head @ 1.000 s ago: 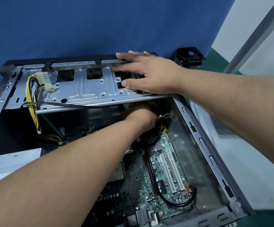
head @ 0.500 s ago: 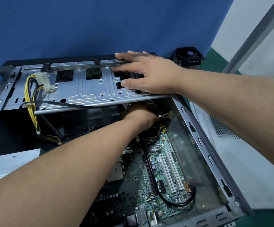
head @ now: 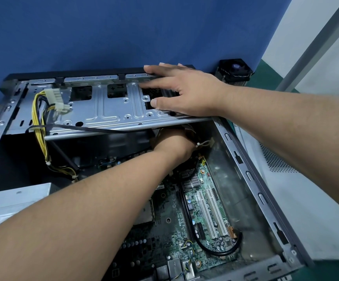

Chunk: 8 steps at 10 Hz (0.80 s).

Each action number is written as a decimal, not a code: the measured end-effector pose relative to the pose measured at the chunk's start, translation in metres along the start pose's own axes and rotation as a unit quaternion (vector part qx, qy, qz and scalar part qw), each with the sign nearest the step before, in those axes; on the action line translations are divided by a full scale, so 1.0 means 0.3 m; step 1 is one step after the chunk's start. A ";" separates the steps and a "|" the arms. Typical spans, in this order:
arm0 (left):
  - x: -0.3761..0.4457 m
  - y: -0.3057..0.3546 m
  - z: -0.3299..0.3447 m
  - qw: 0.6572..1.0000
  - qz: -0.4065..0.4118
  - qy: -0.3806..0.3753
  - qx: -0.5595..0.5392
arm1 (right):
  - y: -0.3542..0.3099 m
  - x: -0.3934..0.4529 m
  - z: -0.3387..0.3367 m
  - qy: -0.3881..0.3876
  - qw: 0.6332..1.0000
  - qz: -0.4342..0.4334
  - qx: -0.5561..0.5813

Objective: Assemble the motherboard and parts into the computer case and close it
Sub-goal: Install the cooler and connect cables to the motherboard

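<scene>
The computer case (head: 251, 175) lies open, side up, with the motherboard (head: 195, 216) seated flat on its floor; white print on the board reads "PCI-E", other markings too small to read. The right hand (head: 186, 92) rests on the metal drive bracket (head: 111, 110) at the case's far end, fingers straight and spread, pressing flat. The left hand (head: 174, 142) reaches beneath that bracket; its fingers are hidden, so its grip cannot be determined. Yellow power cables (head: 39, 126) drape over the bracket's left end
</scene>
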<state>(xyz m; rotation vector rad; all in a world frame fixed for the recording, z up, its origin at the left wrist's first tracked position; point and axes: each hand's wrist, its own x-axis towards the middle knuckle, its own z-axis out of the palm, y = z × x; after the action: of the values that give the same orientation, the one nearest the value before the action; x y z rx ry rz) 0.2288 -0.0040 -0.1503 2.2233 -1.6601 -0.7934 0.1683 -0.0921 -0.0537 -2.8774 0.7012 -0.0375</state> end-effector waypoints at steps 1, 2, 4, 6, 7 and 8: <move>0.005 0.002 0.009 0.999 0.004 0.023 0.027 | -0.001 0.000 -0.002 0.000 1.000 0.001 -0.002; 0.011 0.001 0.021 0.998 0.015 0.049 0.026 | -0.001 0.000 -0.003 0.000 1.000 0.001 -0.003; 0.020 -0.008 0.029 0.998 0.002 0.034 0.052 | 0.001 0.000 0.000 0.001 1.000 -0.001 -0.005; 0.027 -0.017 0.027 0.999 0.008 0.036 -0.020 | -0.001 0.000 -0.003 -0.001 1.000 0.001 -0.004; 0.025 -0.019 0.026 0.999 0.011 0.036 -0.027 | -0.003 -0.002 -0.006 -0.001 1.000 0.002 -0.003; 0.006 -0.021 0.024 0.998 0.032 0.036 -0.046 | -0.007 -0.008 -0.009 -0.002 1.000 0.009 0.001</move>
<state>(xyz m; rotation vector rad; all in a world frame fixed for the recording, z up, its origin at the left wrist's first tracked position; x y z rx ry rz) 0.2303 -0.0028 -0.1598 2.1001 -1.6197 -0.7502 0.1670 -0.0895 -0.0506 -2.8689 0.7268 -0.0299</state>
